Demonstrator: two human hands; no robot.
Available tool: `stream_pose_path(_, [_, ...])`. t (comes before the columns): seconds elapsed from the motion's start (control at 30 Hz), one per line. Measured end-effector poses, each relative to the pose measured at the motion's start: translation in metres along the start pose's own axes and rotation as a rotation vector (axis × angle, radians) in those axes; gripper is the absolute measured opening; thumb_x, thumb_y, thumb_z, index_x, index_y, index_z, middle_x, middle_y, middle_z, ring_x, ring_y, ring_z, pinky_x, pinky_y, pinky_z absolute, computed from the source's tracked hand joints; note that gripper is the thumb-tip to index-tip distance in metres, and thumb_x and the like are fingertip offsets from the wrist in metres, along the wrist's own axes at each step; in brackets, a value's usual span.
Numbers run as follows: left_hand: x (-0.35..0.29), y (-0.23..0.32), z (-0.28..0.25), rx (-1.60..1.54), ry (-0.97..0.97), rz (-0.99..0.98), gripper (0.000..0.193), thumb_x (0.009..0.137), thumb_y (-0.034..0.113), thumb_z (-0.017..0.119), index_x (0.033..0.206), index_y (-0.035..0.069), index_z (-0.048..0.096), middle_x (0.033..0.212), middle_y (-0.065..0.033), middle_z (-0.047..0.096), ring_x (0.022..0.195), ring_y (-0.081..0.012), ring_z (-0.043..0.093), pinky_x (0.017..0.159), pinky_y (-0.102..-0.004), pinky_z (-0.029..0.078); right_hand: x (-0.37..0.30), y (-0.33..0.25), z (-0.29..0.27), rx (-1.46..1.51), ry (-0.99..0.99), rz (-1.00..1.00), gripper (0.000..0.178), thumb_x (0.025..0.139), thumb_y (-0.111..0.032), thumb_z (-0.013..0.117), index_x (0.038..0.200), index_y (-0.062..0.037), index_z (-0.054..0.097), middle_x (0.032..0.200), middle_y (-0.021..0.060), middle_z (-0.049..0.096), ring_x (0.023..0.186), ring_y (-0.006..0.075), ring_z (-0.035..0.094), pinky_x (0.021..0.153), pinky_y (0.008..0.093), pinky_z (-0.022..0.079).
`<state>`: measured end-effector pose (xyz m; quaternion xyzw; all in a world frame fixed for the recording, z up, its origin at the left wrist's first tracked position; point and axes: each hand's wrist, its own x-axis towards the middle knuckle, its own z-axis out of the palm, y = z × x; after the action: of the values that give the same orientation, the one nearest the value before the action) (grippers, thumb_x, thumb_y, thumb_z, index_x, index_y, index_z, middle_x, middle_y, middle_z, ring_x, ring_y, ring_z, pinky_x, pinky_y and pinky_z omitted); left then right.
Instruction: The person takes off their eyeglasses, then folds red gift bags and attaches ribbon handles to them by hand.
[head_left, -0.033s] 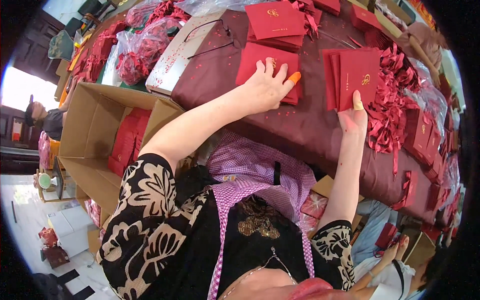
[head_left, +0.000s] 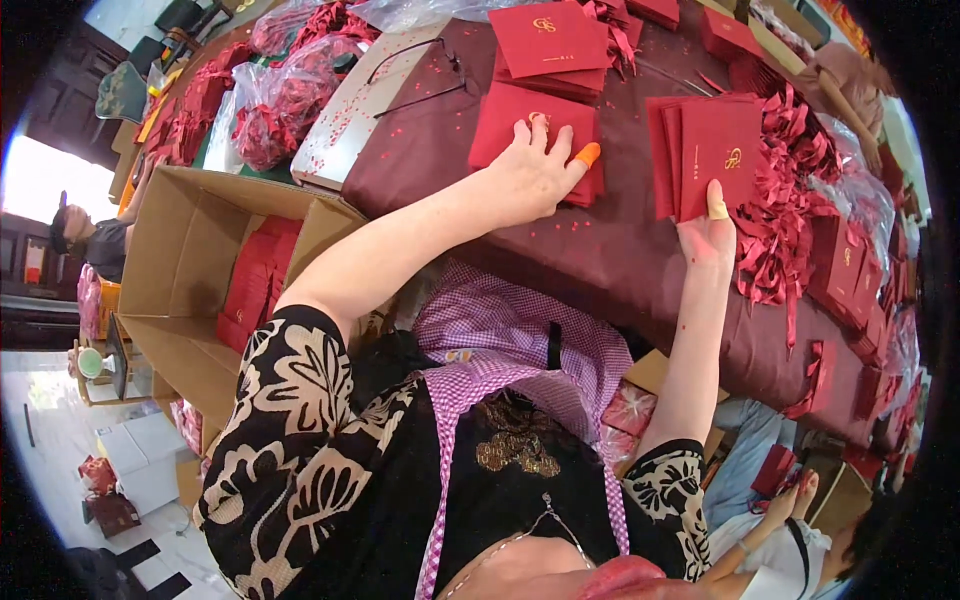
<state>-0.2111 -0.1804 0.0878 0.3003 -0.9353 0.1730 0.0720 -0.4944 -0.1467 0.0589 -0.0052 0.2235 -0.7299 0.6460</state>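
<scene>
Red cards (head_left: 725, 135) still in right hand (head_left: 708, 238); left hand (head_left: 535, 178) still on pile (head_left: 494, 125).

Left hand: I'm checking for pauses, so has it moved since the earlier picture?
No, not noticeably: measured against the eyeglasses, the left hand lies in practically the same spot, fingers on the red stack.
</scene>
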Motion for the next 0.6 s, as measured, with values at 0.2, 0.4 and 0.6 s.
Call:
stream_pose_path(0.2, [0.0,-0.004,0.015,0.158,0.04,0.1,0.058,0.082,0.017,0.053,0.134,-0.007,0.04,0.125,-0.0356,0.048,0.108,-0.0533,0.052,0.088,-0.0569,0.045,-0.004,-0.005,0.004,0.049,0.049,-0.023,0.041,0.088,-0.004,0.061,0.128,-0.0061,0.052,0.128,0.0131,0.057,0.12,0.0309,0.052,0.106,0.0527,0.039])
stream_pose_path(0.4, [-0.002,-0.013,0.019,0.175,0.072,0.129,0.053,0.083,0.015,0.05,0.131,-0.007,0.042,0.124,-0.0348,0.049,0.106,-0.0511,0.054,0.089,-0.0535,0.045,-0.008,-0.011,-0.001,0.024,0.066,-0.076,0.042,0.09,-0.011,0.061,0.13,-0.0065,0.05,0.133,0.0133,0.054,0.125,0.0323,0.048,0.108,0.0557,0.033])
stream_pose_path(0.6, [-0.009,-0.024,0.02,0.136,0.084,0.12,0.057,0.079,0.012,0.054,0.132,-0.004,0.042,0.125,-0.0313,0.05,0.109,-0.0492,0.052,0.092,-0.0528,0.043,-0.022,-0.021,-0.001,0.038,0.025,-0.103,0.042,0.09,-0.01,0.06,0.131,-0.0068,0.049,0.132,0.0129,0.054,0.123,0.0321,0.049,0.107,0.0543,0.036])
